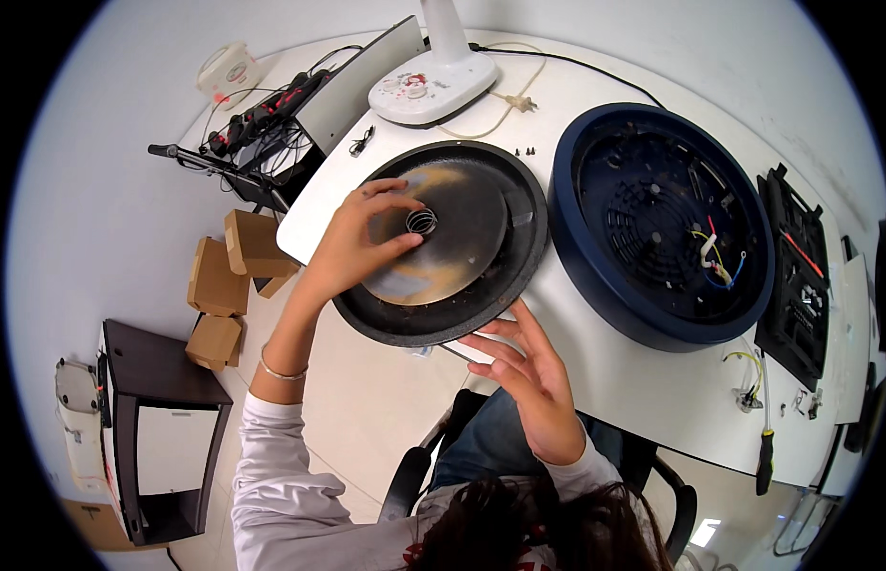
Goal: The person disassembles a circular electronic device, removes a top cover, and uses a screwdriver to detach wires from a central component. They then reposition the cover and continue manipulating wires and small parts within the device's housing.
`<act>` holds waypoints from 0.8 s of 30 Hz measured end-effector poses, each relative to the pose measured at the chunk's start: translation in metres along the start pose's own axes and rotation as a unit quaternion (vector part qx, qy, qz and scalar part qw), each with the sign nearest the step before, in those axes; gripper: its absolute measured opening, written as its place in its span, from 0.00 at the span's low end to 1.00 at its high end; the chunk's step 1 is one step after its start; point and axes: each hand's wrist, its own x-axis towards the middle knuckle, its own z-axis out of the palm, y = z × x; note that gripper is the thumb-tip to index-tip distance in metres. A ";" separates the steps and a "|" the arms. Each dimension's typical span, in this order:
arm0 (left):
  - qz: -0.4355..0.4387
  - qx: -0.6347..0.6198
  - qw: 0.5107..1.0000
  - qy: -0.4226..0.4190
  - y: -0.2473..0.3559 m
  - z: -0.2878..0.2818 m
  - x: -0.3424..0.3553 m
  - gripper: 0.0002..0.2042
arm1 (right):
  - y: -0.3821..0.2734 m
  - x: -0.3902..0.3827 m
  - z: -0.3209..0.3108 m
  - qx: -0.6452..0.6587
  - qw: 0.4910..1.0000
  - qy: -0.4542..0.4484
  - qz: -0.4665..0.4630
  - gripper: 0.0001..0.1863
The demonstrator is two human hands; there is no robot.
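Note:
Between the thumb and index finger of my left hand (352, 238) is a small coil spring (423, 222). It stands on the middle of a round metal plate (476, 214) with grey and brownish heat stains. The plate lies inside a shallow black round pan (527, 233), whose near edge reaches past the table's front edge. At that near rim is my right hand (533, 376), fingers stretched out and fingertips touching the rim, thumb apart. Just right of the pan sits a dark blue round housing (567, 252) with a vented bottom and loose coloured wires (717, 262) inside.
Small dark screws (526, 151) lie behind the pan. A white appliance base (433, 90) with a cord stands at the back. At right are a black tool case (795, 285), a screwdriver (766, 447) and a small wired part (746, 400). Cardboard boxes (219, 276) sit left of the table.

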 end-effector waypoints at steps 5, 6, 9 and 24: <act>0.031 0.031 0.995 0.092 -0.007 -0.002 0.008 0.16 | 0.012 0.003 -0.009 0.048 0.998 0.003 -0.033 0.37; 0.034 0.043 0.992 0.116 -0.017 -0.001 0.005 0.17 | 0.019 -0.001 -0.015 0.055 0.997 0.023 -0.055 0.37; -0.042 0.038 0.990 0.129 -0.099 -0.022 -0.026 0.20 | 0.039 0.006 -0.016 0.022 0.996 0.007 -0.083 0.40; -0.200 -0.023 0.978 0.056 -0.247 -0.038 -0.062 0.20 | 0.035 0.010 -0.007 0.012 0.998 -0.003 -0.065 0.39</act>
